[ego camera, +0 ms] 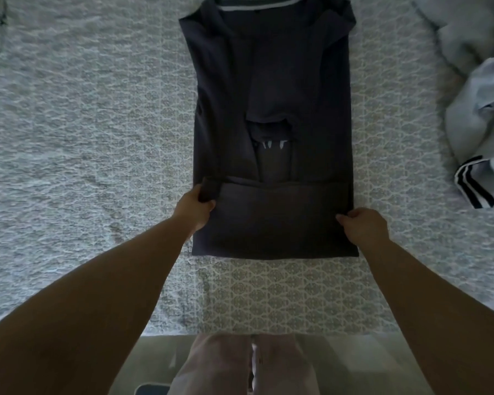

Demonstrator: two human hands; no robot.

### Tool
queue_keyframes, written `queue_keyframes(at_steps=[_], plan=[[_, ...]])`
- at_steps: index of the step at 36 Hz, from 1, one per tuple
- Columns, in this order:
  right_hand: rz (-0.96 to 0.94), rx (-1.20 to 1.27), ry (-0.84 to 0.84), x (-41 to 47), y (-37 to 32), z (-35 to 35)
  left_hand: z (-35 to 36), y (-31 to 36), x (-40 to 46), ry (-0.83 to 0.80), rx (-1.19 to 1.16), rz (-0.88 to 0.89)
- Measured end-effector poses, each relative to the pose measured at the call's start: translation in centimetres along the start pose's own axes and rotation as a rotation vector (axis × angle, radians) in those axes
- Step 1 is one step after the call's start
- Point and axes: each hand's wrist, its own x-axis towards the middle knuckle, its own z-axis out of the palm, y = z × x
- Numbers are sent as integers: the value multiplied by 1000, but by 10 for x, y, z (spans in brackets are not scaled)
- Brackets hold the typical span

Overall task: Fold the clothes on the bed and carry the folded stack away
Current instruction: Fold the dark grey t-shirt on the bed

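Shirt: dark shirt lies flat on the bed in front of me, collar end away from me, both sides already folded in toward the middle, and the near hem end turned up over the body as a flap.
Left hand: my left hand is curled on the left end of that flap, thumb on top, fingers tucked under the cloth, pinching a small bunch of it.
Right hand: my right hand is closed on the right edge of the flap, fingers curled in, thumb tip touching the dark cloth; the corner itself is hidden under my fingers.
Flap: its folded edge runs straight across between my two hands, lying on the shirt; a small pale print shows just above it in the gap between the folded sides.
Bed: patterned bedspread in pale grey, its near edge just in front of my legs.
Other clothes: light garment with dark stripes in a loose heap at the right, well apart from the shirt; pale crumpled cloth beyond it at the far right corner.
Floor: pale floor below the bed edge, beside my light trouser legs.
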Motion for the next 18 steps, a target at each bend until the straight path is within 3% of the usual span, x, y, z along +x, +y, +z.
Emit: queue_keyframes(at_steps=[7, 10, 12, 14, 16, 18], plan=[[59, 123, 176, -8, 18, 5, -4, -14, 1, 314, 162, -6], [-214, -115, 373, -25, 20, 11, 0, -18, -13, 413, 448, 212], [-507, -204, 369, -38, 19, 20, 8, -21, -25, 336, 663, 516], [-732, -263, 244, -49, 17, 32, 20, -28, -33, 110, 913, 725], [-877, -412, 62, -58, 17, 47, 34, -40, -38, -89, 1094, 719], [-918, -606, -50, -61, 21, 61, 41, -54, -41, -135, 1113, 560]])
